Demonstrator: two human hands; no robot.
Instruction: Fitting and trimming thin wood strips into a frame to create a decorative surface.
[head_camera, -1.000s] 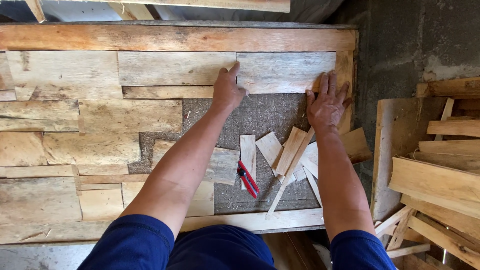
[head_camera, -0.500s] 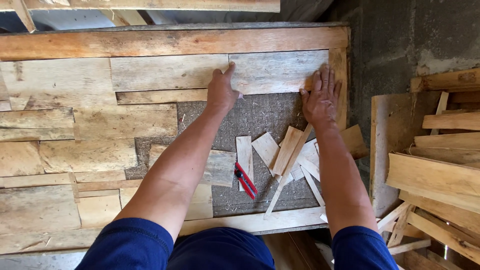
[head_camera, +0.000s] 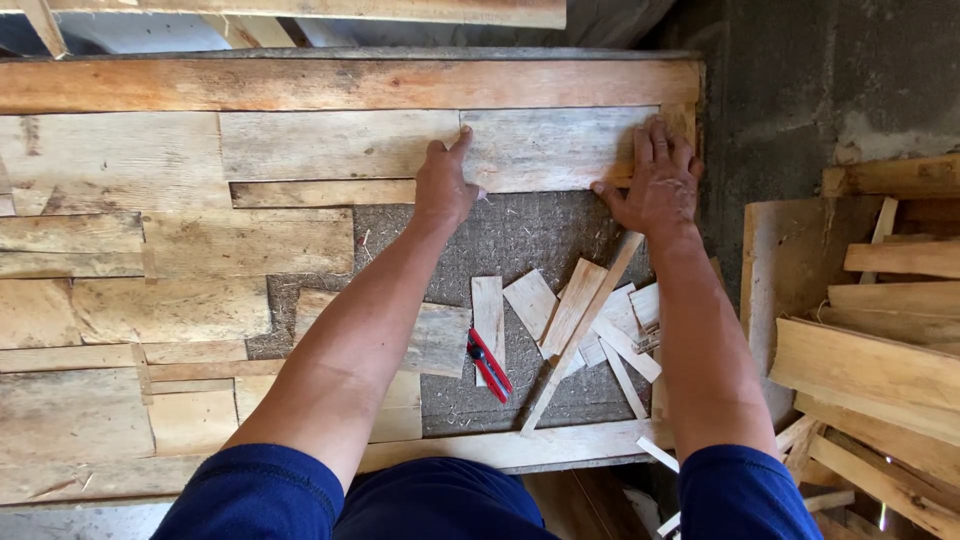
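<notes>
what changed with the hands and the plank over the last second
Very little. Both hands keep pressing the pale plank flat in the top row: the left hand at its left end, the right hand at its right end. Nothing was picked up or released. The red cutter and loose offcuts lie unmoved.

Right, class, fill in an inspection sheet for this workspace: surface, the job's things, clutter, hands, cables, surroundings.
Surface: large panel mostly faced with flat wood pieces; a grey fibrous backing is bare in the middle.
Job's things: pale plank in the top row, both hands pressed on it.
Clutter: loose wood offcuts and a red utility knife on the bare backing.
Hands: left hand flat at the plank's left end; right hand flat at its right end.
Cables: nothing seen.
Surroundings: stacked boards at right, concrete wall beyond.
</notes>
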